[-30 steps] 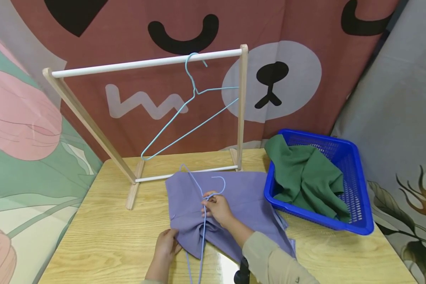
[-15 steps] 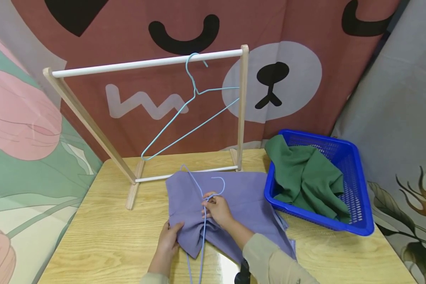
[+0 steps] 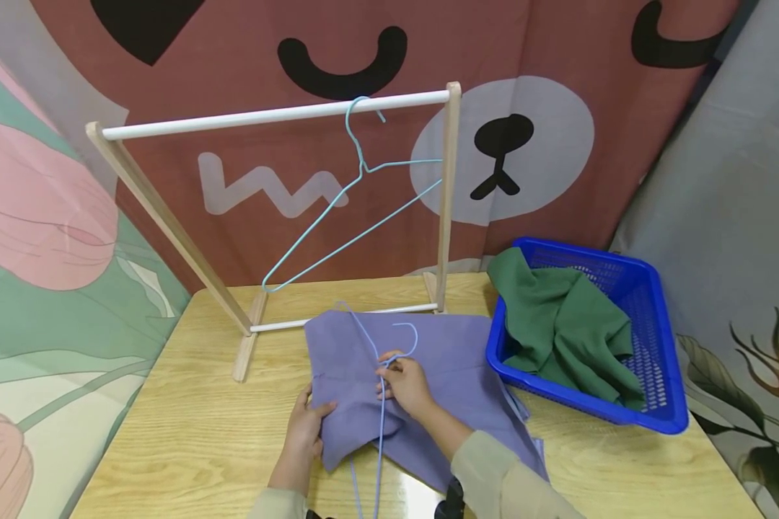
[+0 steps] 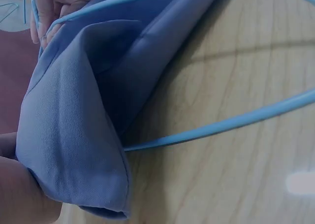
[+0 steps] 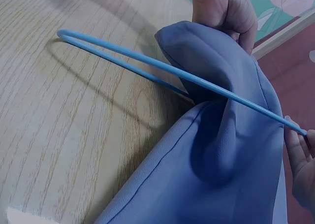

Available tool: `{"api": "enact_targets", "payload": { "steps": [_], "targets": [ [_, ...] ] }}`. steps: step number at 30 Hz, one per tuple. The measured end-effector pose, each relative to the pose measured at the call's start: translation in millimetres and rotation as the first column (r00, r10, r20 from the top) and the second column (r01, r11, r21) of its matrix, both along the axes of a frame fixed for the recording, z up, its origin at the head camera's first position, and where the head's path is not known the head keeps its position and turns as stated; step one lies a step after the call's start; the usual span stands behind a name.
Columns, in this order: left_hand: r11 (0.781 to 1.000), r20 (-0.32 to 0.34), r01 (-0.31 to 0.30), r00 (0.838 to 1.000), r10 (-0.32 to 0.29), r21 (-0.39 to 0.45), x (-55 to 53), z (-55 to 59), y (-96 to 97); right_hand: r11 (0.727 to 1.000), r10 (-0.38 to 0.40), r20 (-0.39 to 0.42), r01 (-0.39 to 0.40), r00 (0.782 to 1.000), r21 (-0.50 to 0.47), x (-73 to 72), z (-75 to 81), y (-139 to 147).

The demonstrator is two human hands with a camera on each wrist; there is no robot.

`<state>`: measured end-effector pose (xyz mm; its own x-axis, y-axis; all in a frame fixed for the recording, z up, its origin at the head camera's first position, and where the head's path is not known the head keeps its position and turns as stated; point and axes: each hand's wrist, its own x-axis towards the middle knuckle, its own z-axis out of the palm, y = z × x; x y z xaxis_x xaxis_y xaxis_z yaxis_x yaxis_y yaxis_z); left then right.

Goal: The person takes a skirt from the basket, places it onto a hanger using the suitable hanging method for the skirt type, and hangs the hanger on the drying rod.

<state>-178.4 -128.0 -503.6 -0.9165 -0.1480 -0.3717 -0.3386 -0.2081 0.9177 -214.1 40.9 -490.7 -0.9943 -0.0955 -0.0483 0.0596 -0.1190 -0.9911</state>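
Observation:
A purple garment (image 3: 448, 360) lies spread on the table. My right hand (image 3: 407, 388) pinches a light blue wire hanger (image 3: 381, 425) just below its hook, above the cloth. In the head view my left hand (image 3: 304, 427) holds the garment's near left corner, thumb on top and the other fingers partly hidden under the fabric. From the left wrist, one wire of the hanger (image 4: 221, 126) runs behind the lifted purple flap (image 4: 74, 115), while the other crosses over the cloth. The right wrist view shows the hanger (image 5: 147, 60) tilted, with the fabric (image 5: 206, 61) between its two wires.
Behind the garment stands a wooden rack (image 3: 448, 194) with a white bar (image 3: 266, 115). Another light blue hanger (image 3: 311, 231) hangs from it. At right, a blue basket (image 3: 665, 360) holds green cloth (image 3: 565, 317). The wooden table (image 3: 201, 432) extends to the left.
My left hand has shifted up along the garment's left edge and taken a new grip. The near left corner has been raised and its bunched folds look smoother. The right hand keeps its pinch.

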Motion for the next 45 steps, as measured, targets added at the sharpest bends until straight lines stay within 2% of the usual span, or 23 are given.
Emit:
{"api": "enact_targets", "payload": {
  "steps": [7,20,25,29,30,33,36,37,39,45],
  "targets": [
    [1.000,-0.018,0.004,1.000,-0.004,0.006,-1.9,7.3,-1.6,1.000,-0.004,-0.049,0.005,0.999,0.016,2.8,1.7,1],
    [0.999,-0.088,0.054,0.995,-0.053,0.003,-8.5,19.1,-6.6,0.996,-0.042,-0.086,0.049,0.995,0.074,7.1,9.6,7],
    [0.999,-0.112,0.036,0.993,-0.036,0.001,-9.7,24.5,-6.5,0.991,-0.056,-0.105,0.069,0.993,0.119,9.2,10.5,13],
    [0.998,-0.191,0.050,0.981,-0.043,0.033,-9.6,21.4,-10.6,0.987,-0.079,-0.120,0.094,0.990,0.129,13.0,15.9,18],
    [0.995,-0.239,0.073,0.969,-0.055,0.068,-9.7,18.1,-13.5,0.986,-0.084,-0.124,0.101,0.989,0.131,14.4,18.6,19],
    [0.992,-0.278,0.092,0.958,-0.064,0.089,-8.9,17.0,-16.2,0.983,-0.099,-0.132,0.117,0.986,0.138,18.3,26.7,21],
    [0.996,-0.241,0.067,0.969,-0.049,0.067,-9.6,20.6,-15.9,0.979,-0.116,-0.123,0.134,0.986,0.154,20.2,31.1,21],
    [0.999,-0.195,0.040,0.980,-0.033,0.034,-9.6,24.7,-14.1,0.979,-0.119,-0.117,0.136,0.986,0.151,19.8,30.3,22],
    [1.000,-0.158,0.016,0.987,-0.012,0.025,-10.5,28.6,-13.6,0.980,-0.119,-0.108,0.135,0.987,0.147,18.1,26.8,23],
    [0.998,-0.114,-0.022,0.993,0.028,0.055,-12.3,32.5,-17.3,0.973,-0.128,-0.121,0.148,0.984,0.178,12.8,13.2,24]
  ]
}}
